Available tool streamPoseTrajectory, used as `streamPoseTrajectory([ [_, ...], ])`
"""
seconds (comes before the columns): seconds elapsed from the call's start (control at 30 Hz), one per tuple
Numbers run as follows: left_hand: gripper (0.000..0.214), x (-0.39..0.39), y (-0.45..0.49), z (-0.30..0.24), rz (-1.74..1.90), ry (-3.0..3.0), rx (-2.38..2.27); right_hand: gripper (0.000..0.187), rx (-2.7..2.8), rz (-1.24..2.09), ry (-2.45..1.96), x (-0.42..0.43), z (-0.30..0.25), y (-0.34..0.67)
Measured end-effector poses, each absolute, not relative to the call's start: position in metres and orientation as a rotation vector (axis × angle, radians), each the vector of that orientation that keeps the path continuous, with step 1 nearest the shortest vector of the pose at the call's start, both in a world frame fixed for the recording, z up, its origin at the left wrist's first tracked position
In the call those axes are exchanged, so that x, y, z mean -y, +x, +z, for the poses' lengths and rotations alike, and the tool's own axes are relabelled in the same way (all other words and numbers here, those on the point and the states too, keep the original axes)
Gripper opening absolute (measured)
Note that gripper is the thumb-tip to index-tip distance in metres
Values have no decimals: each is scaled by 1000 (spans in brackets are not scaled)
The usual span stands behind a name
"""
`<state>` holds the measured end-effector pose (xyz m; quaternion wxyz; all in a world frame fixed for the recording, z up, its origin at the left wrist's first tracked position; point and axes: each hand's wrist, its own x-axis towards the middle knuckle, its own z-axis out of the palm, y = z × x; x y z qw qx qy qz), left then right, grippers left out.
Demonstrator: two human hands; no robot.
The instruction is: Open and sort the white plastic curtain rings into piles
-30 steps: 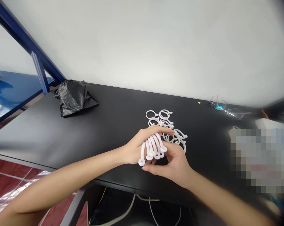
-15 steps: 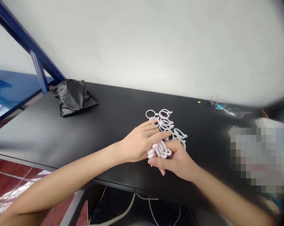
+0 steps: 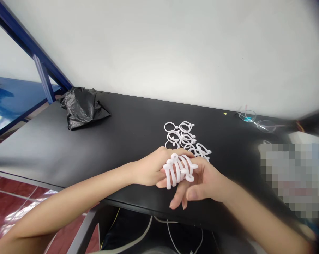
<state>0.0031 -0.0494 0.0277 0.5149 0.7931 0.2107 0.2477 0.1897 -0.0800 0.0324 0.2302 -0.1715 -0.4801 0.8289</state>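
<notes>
Black desk, loose rings at twelve o'clock; bunched rings, likely light, stiff, best pinched by eyelets, between right hand, fingers parted, and left hand, grip unclear.

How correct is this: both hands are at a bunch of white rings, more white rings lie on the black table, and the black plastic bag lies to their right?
The side is wrong: in the head view, the black plastic bag lies to the left of the loose white rings on the black table. The rest is correct.
</notes>
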Motion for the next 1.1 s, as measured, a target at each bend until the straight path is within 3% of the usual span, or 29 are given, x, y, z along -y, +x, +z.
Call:
streamPoseTrajectory([
  [0.13, 42, 49, 3, 28, 581, 1802, -490, 26, 1348, 2208, -563, 81, 32, 187],
  [0.5, 16, 47, 7, 20, 574, 2383, -522, 49, 1175, 2264, -758, 83, 30, 180],
  [0.77, 2, 43, 3, 21, 514, 2463, -557, 48, 1288, 2212, -721, 83, 29, 180],
  [1.1, 34, 35, -3, 19, 607, 2912, -511, 44, 1550, 1949, -799, 91, 29, 179],
])
